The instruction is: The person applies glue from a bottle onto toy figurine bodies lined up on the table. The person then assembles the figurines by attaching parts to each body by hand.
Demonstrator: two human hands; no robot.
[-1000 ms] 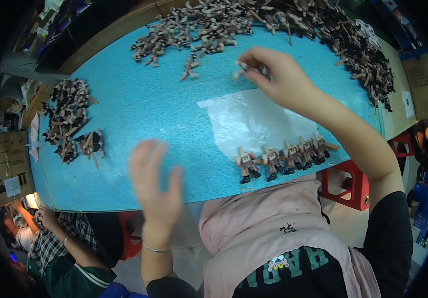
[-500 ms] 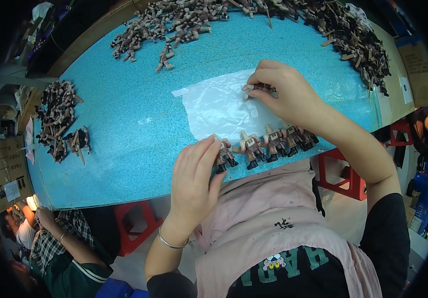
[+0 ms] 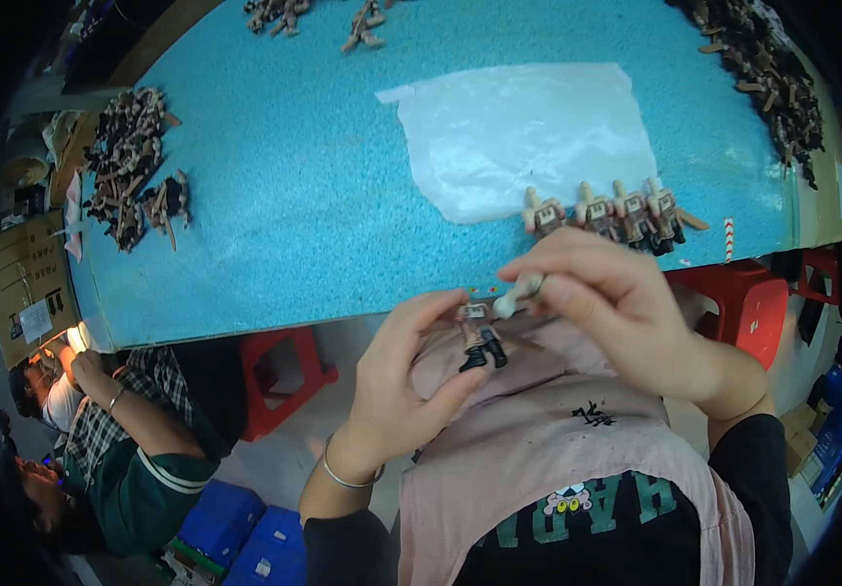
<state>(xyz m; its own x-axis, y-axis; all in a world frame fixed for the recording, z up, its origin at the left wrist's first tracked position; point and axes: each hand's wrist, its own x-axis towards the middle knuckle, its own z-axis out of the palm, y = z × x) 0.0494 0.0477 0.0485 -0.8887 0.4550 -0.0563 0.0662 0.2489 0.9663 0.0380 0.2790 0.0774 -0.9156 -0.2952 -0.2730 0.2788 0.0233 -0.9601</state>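
My left hand (image 3: 382,376) grips a toy figure (image 3: 480,340) with a brown and beige torso and black boots, in front of my apron just off the table's near edge. Beside it, my right hand (image 3: 626,313) pinches a small pale piece (image 3: 509,303) with a rounded end, close to the figure's upper end. I cannot tell exactly what that piece is, as fingers cover part of it. Several similar figures (image 3: 634,213) lie in a row beyond my right hand, at the lower edge of a white plastic sheet (image 3: 528,127).
Piles of figures lie on the blue table (image 3: 274,215): a left pile (image 3: 126,166), a far pile (image 3: 279,12) and a dark right pile (image 3: 768,88). A red stool (image 3: 743,303) stands at the right. A co-worker (image 3: 143,439) sits at the left, near blue bins (image 3: 221,518).
My left hand has lifted the nearest figure off the table toward me. My right hand has come back from the sheet with the pale piece to the figure. The view has shifted.
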